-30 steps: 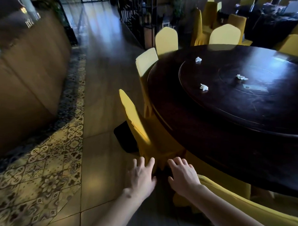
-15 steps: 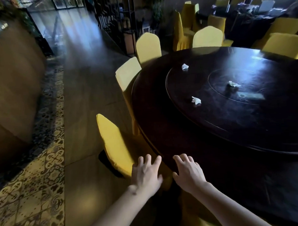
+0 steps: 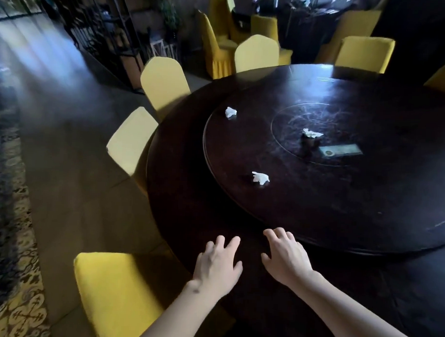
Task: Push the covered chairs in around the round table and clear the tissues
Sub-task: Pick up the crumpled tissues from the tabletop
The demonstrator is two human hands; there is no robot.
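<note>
A big dark round table with a raised turntable fills the right side. Three crumpled white tissues lie on the turntable: a near tissue, a far-left tissue and a middle tissue. Yellow covered chairs ring the table: the nearest chair at bottom left, a second chair, a third chair, and others behind. My left hand and my right hand hover over the table's near edge, fingers spread, holding nothing.
A small dark holder and a flat card sit at the turntable's middle. Dark floor runs along the left, with patterned tiles at the edge. A metal rack and more yellow chairs stand behind.
My view has swung right and up over the table. Both hands have moved from beside the nearest chair to above the table's near edge. The nearest chair now stands at bottom left.
</note>
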